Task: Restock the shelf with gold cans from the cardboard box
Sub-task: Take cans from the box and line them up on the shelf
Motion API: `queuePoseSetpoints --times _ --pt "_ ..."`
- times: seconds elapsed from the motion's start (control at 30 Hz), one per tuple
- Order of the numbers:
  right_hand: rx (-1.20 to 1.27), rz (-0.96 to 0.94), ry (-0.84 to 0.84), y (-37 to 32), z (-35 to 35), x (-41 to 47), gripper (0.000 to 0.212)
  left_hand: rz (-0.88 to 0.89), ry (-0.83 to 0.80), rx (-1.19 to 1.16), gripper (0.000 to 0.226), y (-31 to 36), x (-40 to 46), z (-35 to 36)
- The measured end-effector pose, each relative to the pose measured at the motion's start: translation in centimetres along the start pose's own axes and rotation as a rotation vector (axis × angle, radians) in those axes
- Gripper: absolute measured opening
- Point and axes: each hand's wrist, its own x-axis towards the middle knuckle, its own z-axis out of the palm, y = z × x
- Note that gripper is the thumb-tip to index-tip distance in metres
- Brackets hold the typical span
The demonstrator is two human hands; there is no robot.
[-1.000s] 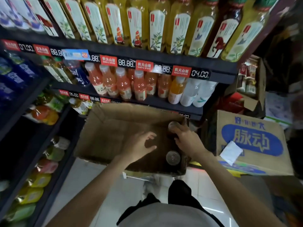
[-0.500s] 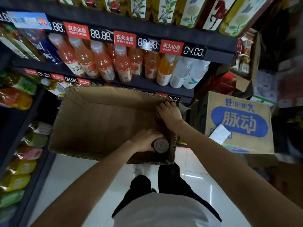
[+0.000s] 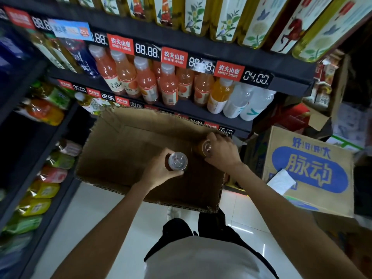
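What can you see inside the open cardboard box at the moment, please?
Inside the cardboard box: two cans, one gripped by the left hand, one by the right hand. The floor elsewhere looks bare; hands hide what lies beneath.

Red tags [image 3: 120, 44] on the shelf edge are reading "农夫山泉 NONGFU SPRING", black displays [image 3: 147, 50] beside them are showing "88.88", one [image 3: 255, 78] "04.00", a lower one [image 3: 226, 130] seemingly "05.00", and the printed box [image 3: 310, 170] is showing blue "脉动".
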Motion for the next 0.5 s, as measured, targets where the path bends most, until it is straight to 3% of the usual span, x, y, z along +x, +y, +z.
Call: queuePoseSetpoints --times 0.07,0.17,0.2,0.33,0.47,0.5 --pt "0.414 0.093 0.089 0.1 -2.6 -1.4 0.063 -0.022 0.112 -0.213 0.057 1.7 -0.4 -1.7" --pt "1.222 0.178 0.098 0.4 -6.7 -3.3 0.044 -0.019 0.234 -0.486 0.061 5.9 -0.9 -4.8" --pt "1.387 0.199 0.090 0.6 -7.8 -3.7 0.041 -0.013 0.261 -0.549 0.059 7.5 -1.0 -5.7" --pt "1.622 0.176 0.156 0.9 -12.3 -5.1 0.063 0.080 0.264 -0.647 0.053 13.5 -1.4 -8.4" --pt "1.656 0.054 0.296 0.8 -17.8 -6.6 0.055 0.209 0.219 -0.602 0.078 19.6 -1.3 -10.4" --pt "1.651 0.011 0.323 0.9 -19.4 -7.2 0.051 0.253 0.206 -0.596 0.073 21.4 -1.4 -10.9"
